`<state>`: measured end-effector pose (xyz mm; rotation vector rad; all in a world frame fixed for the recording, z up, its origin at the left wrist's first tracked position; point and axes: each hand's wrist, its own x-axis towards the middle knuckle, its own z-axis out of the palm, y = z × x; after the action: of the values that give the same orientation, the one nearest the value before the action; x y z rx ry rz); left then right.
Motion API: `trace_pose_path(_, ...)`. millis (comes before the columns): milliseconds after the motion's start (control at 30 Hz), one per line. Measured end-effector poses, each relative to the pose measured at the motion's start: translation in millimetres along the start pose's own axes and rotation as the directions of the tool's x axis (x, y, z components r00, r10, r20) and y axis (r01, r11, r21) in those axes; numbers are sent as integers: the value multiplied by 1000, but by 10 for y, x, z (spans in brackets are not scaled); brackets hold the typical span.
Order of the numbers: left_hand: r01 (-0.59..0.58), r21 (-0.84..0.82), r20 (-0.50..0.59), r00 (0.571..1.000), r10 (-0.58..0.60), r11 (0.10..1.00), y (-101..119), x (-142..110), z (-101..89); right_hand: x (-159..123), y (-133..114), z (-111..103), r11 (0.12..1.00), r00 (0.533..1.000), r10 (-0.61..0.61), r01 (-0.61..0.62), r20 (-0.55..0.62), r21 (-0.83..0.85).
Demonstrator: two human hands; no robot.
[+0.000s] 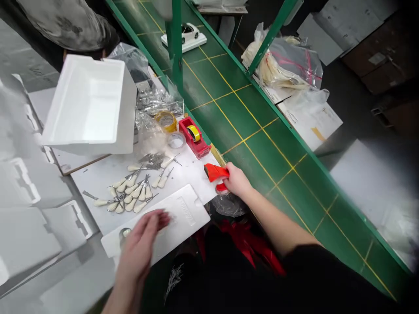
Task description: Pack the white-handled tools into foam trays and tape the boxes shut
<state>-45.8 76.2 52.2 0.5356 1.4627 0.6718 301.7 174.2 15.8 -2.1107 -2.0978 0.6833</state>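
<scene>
My right hand [236, 179] grips a red hand-held tape dispenser [215, 173] at the bench edge, beside the green conveyor belt [248, 117]. My left hand [142, 242] hovers with fingers stretched over a flat white foam lid [183, 213] lying at the near edge of the bench; the hand is blurred by motion. Just beyond the lid lie several small screwdrivers with cream handles [131, 192].
An open white foam box [88, 104] stands at the back left. A red desk tape dispenser [194, 136], tape rolls [166, 120] and plastic bags of metal parts [157, 100] lie behind. A white model car [188, 32] rides the belt. Foam trays [26, 209] are stacked on the left.
</scene>
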Motion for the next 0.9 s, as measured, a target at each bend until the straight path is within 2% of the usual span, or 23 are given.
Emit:
trace_pose_path(33,-3,-89,69,998,9,996,201,50,374,-166,-3,-176,995,991,-93,95,-92,16)
trace_pose_path(100,35,-226,288,957,32,974,540,131,1013,-452,0,-528,957,918,-283,291,-279,-10)
trace_pose_path(167,17,-266,408,908,97,964,776,165,1454,-622,18,-821,921,839,-382,379,-388,-88)
trace_pose_path(233,-28,-273,421,895,146,962,916,150,1723,-683,51,-1022,913,810,-405,381,-424,-145)
trace_pose_path(333,-64,-267,391,904,169,962,1021,88,1936,-681,120,-1191,917,809,-398,360,-432,-170)
trace_pose_path(433,-64,-269,413,894,176,961,1094,23,2030,-687,163,-1298,922,807,-386,343,-446,-176)
trace_pose_path(533,-76,-280,423,885,194,957,1153,-46,2040,-722,122,-1403,913,787,-408,353,-463,-204)
trace_pose_path(700,-187,-250,333,905,265,950,1175,-188,1939,-797,-169,-1550,880,722,-475,392,-503,-268)
trace_pose_path(800,-334,-159,168,918,359,929,1223,-271,1731,-858,-377,-1600,850,711,-522,390,-472,-354)
trace_pose_path(900,-459,-6,-28,888,459,888,1365,-380,1275,-932,-466,-1633,837,744,-518,337,-423,-432)
